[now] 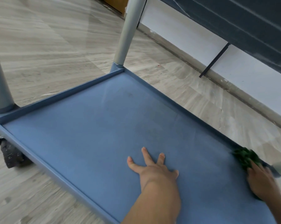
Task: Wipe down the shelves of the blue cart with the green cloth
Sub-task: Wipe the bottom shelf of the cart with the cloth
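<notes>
The left hand (pixel 152 168) lies flat on the blue cart's bottom shelf (pixel 94 120), fingers spread. The right hand (pixel 262 180) presses the green cloth (pixel 244 156) by the shelf's right rim. It is blurry, so I cannot tell its grip.

The shelf (pixel 104 120) looks like matt blue plastic, smooth with a faint dusty sheen. The posts (pixel 128 31) are smooth grey metal. The cloth (pixel 244 156) is fuzzy green fabric. The floor (pixel 47 46) is pale wood-grain board, low gloss.
</notes>
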Action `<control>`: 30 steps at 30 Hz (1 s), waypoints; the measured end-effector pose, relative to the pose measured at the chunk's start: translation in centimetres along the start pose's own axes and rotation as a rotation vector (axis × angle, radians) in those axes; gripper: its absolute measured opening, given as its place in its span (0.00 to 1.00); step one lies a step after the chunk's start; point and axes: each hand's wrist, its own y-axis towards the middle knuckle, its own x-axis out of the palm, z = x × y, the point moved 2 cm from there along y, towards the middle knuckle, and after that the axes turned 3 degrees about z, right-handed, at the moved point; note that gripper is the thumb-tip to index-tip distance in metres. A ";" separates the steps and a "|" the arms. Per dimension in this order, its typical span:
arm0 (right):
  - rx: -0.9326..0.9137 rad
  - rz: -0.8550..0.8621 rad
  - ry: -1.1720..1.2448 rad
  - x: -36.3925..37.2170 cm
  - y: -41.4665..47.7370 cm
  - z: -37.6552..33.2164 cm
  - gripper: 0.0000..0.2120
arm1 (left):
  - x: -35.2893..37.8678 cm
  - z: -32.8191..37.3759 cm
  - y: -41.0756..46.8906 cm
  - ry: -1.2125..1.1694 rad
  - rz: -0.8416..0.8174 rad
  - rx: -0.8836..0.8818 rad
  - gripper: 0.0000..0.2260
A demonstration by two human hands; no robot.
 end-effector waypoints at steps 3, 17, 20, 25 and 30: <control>0.027 0.029 0.009 1.7 0.8 7.8 0.25 | 0.2 0.1 0.0 0.015 -0.031 -0.004 0.40; 0.181 -0.025 0.094 -2.3 -6.1 0.5 0.27 | -1.9 -11.9 -5.3 0.024 0.293 -0.214 0.48; 0.242 -0.042 0.088 -3.2 -6.6 -3.2 0.27 | -2.0 -11.9 -4.7 0.026 0.282 -0.212 0.48; 0.237 -0.060 0.136 -4.6 -6.8 -12.9 0.22 | -1.9 -12.0 -4.0 -0.013 0.283 -0.205 0.49; 0.068 -0.052 0.252 -5.6 -6.9 -27.6 0.25 | -1.7 -12.1 -4.1 -0.065 0.317 -0.184 0.50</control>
